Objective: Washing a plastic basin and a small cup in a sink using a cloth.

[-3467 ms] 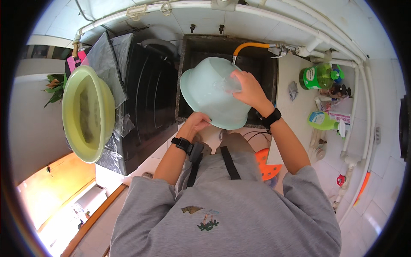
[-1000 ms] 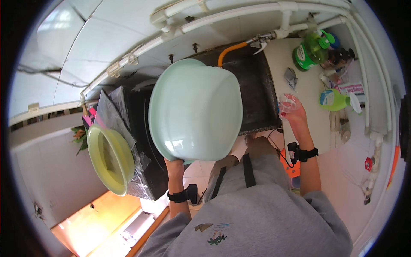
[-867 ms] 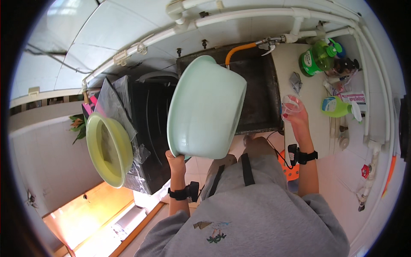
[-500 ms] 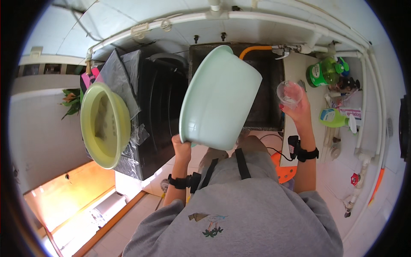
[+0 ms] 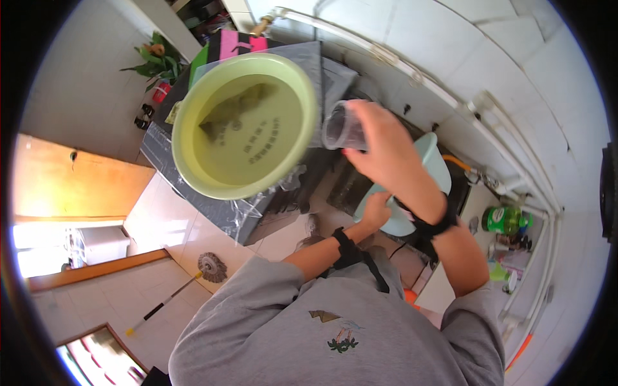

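Note:
My right hand is closed round a clear plastic cup, tilted on its side beside the rim of a yellow-green basin. This basin holds water, with a dark piece of cloth in it. Below the right forearm, my left hand grips the rim of a pale green basin over the dark sink. My right arm hides much of that basin, and its inside cannot be made out.
The yellow-green basin stands on a black cabinet partly covered with clear plastic sheet. An orange hose runs from a tap at the sink. A green bottle stands on the ledge at right. A mop lies on the tiled floor at left.
My view has turned left. My right hand has carried the cup leftward from the sink's right side to the yellow-green basin. The left hand keeps the pale green basin, which now sits lower.

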Motion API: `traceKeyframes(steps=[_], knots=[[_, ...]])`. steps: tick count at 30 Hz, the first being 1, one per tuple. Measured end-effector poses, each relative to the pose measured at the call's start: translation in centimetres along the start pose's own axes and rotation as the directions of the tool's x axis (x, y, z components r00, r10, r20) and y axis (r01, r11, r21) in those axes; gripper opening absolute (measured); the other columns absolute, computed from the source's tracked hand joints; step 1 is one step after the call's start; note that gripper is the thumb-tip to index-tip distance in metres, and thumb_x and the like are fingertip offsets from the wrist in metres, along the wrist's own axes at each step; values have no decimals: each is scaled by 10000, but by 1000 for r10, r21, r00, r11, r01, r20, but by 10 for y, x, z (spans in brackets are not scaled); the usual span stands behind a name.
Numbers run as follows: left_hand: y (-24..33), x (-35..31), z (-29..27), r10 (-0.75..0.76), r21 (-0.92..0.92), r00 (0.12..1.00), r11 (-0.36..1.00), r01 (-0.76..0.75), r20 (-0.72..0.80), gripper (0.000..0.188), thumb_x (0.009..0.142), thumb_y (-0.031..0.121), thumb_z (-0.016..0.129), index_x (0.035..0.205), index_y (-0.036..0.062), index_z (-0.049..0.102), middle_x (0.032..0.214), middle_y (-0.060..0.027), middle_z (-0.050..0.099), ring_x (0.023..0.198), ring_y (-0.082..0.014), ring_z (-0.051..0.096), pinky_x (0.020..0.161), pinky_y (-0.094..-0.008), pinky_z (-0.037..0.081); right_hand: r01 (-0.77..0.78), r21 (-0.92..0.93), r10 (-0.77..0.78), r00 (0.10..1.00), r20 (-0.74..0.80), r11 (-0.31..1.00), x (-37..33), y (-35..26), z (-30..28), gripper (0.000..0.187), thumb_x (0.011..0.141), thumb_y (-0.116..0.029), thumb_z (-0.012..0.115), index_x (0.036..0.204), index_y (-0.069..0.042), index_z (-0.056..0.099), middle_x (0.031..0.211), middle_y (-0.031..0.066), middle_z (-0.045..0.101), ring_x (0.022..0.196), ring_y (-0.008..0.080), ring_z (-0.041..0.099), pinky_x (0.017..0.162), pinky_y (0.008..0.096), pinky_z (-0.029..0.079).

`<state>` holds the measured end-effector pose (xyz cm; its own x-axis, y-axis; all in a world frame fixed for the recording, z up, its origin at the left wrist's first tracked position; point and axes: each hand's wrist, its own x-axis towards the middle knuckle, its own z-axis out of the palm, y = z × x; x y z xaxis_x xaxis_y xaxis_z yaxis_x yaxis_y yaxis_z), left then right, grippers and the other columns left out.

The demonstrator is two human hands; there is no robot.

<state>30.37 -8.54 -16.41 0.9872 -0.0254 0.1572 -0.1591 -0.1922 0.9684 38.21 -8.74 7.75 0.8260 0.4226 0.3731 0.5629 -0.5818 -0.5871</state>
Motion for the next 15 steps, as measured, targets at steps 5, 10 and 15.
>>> traceKeyframes(steps=[5, 10, 15], knots=[[-29, -4, -9, -170, -328, 955, 912, 245, 242, 293, 770, 126, 564, 1051, 47, 532, 996, -160, 574, 942, -306, 540, 789, -377, 426, 308, -452, -277, 951, 135, 837, 62, -7, 102, 405, 618, -15, 622, 996, -22, 474, 858, 100, 537, 852, 265, 530, 673, 378, 428], [-31, 9, -27, -53, -404, 975, 904, 138, 215, 334, 785, 152, 588, 1086, 36, 501, 1071, -157, 550, 1023, -312, 496, 814, -397, 416, 284, -493, -106, 927, 359, 822, 74, -2, 156, 399, 642, -14, 616, 1014, -44, 474, 874, 107, 551, 855, 273, 543, 658, 387, 435], [-25, 13, -34, -40, -602, 975, 780, 168, 219, 322, 778, 161, 600, 1052, 13, 517, 1095, -154, 539, 1027, -315, 490, 818, -395, 417, 144, -366, 56, 873, 485, 919, 72, 9, 186, 442, 644, -16, 617, 1052, -45, 451, 901, 162, 557, 852, 330, 553, 646, 398, 438]])
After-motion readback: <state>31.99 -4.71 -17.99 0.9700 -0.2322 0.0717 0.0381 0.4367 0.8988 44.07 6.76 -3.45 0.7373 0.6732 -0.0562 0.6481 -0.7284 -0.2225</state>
